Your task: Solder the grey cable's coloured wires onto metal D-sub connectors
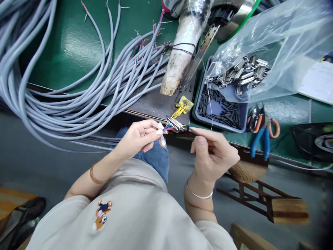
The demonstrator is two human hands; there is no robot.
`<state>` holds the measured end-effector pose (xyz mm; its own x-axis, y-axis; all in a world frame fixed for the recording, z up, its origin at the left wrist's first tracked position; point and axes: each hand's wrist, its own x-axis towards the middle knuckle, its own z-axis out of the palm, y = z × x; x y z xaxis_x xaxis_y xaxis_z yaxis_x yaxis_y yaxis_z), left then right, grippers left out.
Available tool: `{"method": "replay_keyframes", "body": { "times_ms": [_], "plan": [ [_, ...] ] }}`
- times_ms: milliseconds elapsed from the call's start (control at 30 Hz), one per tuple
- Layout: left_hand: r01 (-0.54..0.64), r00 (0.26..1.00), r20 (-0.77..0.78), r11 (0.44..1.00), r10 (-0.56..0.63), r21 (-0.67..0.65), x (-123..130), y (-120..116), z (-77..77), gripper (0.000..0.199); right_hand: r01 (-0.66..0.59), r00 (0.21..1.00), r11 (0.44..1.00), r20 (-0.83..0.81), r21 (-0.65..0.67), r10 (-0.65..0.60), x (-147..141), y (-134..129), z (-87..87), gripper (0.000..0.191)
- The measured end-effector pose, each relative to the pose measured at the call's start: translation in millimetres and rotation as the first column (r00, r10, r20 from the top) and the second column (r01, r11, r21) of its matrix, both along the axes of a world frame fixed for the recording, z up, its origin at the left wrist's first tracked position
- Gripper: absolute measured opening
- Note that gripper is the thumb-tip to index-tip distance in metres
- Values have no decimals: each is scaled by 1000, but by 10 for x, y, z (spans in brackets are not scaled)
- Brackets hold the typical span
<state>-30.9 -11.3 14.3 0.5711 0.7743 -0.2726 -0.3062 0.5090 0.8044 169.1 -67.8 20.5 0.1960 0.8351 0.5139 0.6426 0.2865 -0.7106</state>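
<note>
At the far left I am seeing a thick bundle of grey cables [15, 76] sweeping across the green desk [75, 45], their stripped ends fanning out and showing coloured strands. Below their right-hand part, the left hand [137, 137] is working near the desk's front edge, its thumb and fingers (some tips are wearing white covers [162, 141], as far as I am making out) pinching together on a short fan of coloured wires [168, 127]. Those wires are running into a metal connector [175, 124], which is sitting just beyond the fingertips with a row of pins showing; I cannot tell whether it is touching the desk. Behind it, a white-wrapped nozzle [179, 62] is pointing toward me, its tip browned, and a yellow clip [179, 110] is lying between the two.

To the connector's right, the right hand [215, 152] is curling, its index fingertip stopping near the connector's end and its thumb leaving only a narrow gap; I cannot tell whether it is gripping something small. Beyond it, a blue-grey tray [243, 118] is holding short black sleeves [223, 111], and a clear plastic bag [283, 69] of shiny metal parts [246, 74] is overlapping its back. Farther right, blue-handled pliers [266, 142] are lying beside an orange-handled tool [274, 129], and a wooden stool [290, 210] is showing below the desk.
</note>
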Motion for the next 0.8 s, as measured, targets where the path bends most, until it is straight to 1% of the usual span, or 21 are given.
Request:
{"method": "replay_keyframes", "body": {
  "times_ms": [67, 133, 233, 267, 400, 433, 500, 533, 600, 667, 733, 800],
  "plan": [
    [8, 1000, -8, 1000, -8, -4, 12, -21, 19, 42, -16, 992, 1000, 128, -15, 18, -39, -18, 36, 18],
    [14, 1000, -9, 1000, -15, -6, 19, -37, 30, 42, -55, 975, 997, 211, -60, 66, -79, 12, 48, 19],
    [21, 1000, 2, 1000, -21, -10, 7, -49, 21, 39, -149, 955, 979, 236, -139, 179, -112, 66, 18, 19],
    [22, 1000, 3, 1000, -22, -11, -1, -51, 14, 39, -161, 956, 978, 223, -136, 188, -114, 72, 3, 20],
    [35, 999, -10, 999, -35, -4, -20, -58, 5, 37, -126, 975, 991, 180, -36, 131, -101, 46, -24, 33],
    [43, 999, -15, 999, -43, 4, -15, -63, 8, 38, -134, 971, 991, 196, -19, 135, -102, 40, -18, 32],
    [43, 998, -38, 999, -42, 32, 5, -80, 10, 39, -148, 956, 989, 257, 21, 138, -109, 41, -1, 22],
    [14, 998, -62, 998, -10, 60, 19, -93, 6, 38, -151, 947, 987, 294, 45, 132, -115, 48, 7, 16],
    [-82, 988, -117, 982, 103, 168, 49, -124, -13, 35, -163, 920, 983, 371, 79, 123, -122, 69, 19, 9],
    [-152, 965, -154, 934, 210, 325, 73, -153, -44, 29, -192, 890, 978, 435, 82, 138, -119, 86, 23, 7],
    [-147, 951, -178, 873, 255, 464, 90, -170, -75, 20, -219, 873, 973, 461, 77, 160, -104, 91, 25, 6],
    [-136, 938, -197, 823, 286, 551, 104, -173, -96, 13, -220, 880, 973, 444, 68, 168, -83, 81, 29, 7]
  ]
}}
